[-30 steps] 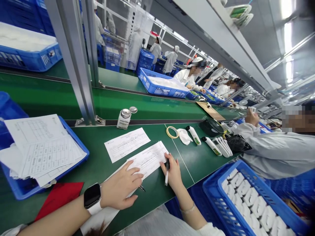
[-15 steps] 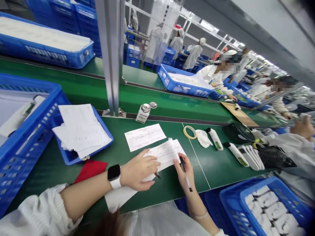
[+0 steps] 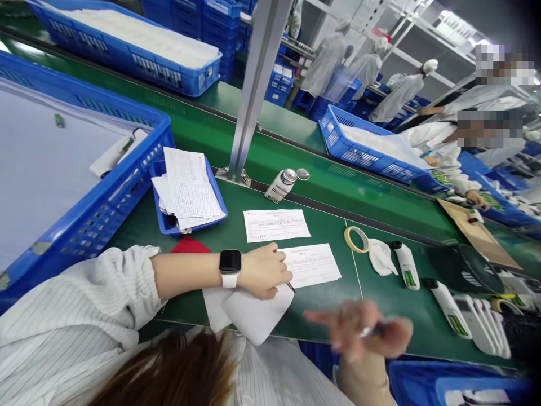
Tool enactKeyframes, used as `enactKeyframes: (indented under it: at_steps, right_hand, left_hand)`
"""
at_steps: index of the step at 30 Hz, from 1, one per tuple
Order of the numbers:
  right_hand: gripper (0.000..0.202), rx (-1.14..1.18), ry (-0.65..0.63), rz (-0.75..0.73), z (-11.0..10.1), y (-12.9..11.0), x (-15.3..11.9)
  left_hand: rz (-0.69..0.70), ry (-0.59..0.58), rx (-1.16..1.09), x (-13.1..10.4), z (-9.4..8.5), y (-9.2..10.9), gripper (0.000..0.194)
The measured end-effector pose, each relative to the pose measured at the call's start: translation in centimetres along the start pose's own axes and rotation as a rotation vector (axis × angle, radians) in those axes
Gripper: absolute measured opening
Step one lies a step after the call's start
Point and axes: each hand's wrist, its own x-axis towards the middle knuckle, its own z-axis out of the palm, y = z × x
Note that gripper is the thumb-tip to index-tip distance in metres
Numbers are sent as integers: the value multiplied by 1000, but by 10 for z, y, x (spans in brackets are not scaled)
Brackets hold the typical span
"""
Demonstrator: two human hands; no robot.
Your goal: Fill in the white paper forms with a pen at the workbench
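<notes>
My left hand [image 3: 262, 272], with a watch on its wrist, rests with curled fingers at the left edge of a printed form [image 3: 313, 266]. A dark pointed tip [image 3: 291, 287] sticks out from under its fingers; the rest is hidden. Below this hand a blank white sheet [image 3: 257, 316] bends over the table's front edge. My right hand [image 3: 359, 330], blurred, is raised right of that sheet, closed around a dark pen [image 3: 374, 330] with one finger pointing left. A second form [image 3: 276, 225] lies farther back.
A blue tray [image 3: 222, 197] of papers, a red cloth [image 3: 190, 245] and a large blue crate [image 3: 163, 121] are left. A metal-topped bottle [image 3: 280, 186] stands behind. Tape roll [image 3: 350, 239], white thermometers [image 3: 408, 266] and people in white coats [image 3: 406, 90] are right.
My right hand has let go of the papers and moved toward me and right, keeping the pen. My left hand's fingers are more curled. The white sheet has slid toward me; the view has shifted.
</notes>
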Motion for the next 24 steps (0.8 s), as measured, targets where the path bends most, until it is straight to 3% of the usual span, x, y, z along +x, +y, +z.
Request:
enactKeyframes:
  at_steps: [2, 4, 8, 13, 16, 20, 22, 24]
  right_hand:
    - [61, 229, 215, 58, -8, 25, 19]
    - [36, 244, 342, 125, 0, 51, 38]
    - [29, 95, 308, 217, 36, 88, 51]
    - [27, -78, 275, 210, 56, 95, 41]
    - [30, -9, 286, 209, 46, 95, 44]
    - [29, 172, 529, 187, 5, 107, 57]
    - [28, 67, 582, 233, -16, 115, 61]
    - [36, -63, 547, 292, -29, 122, 62]
  left_hand:
    - [26, 20, 75, -1, 2, 12, 18]
    - [16, 32, 88, 0, 3, 21, 21]
    - [-27, 16, 105, 0, 6, 25, 25]
    - [31, -60, 189, -12, 15, 22, 28]
    - [33, -50, 228, -19, 19, 25, 25]
    - [2, -2, 198, -23, 24, 27, 21]
    - [-7, 48, 179, -24, 27, 26, 16]
    - [-1, 84, 168, -24, 29, 24, 13]
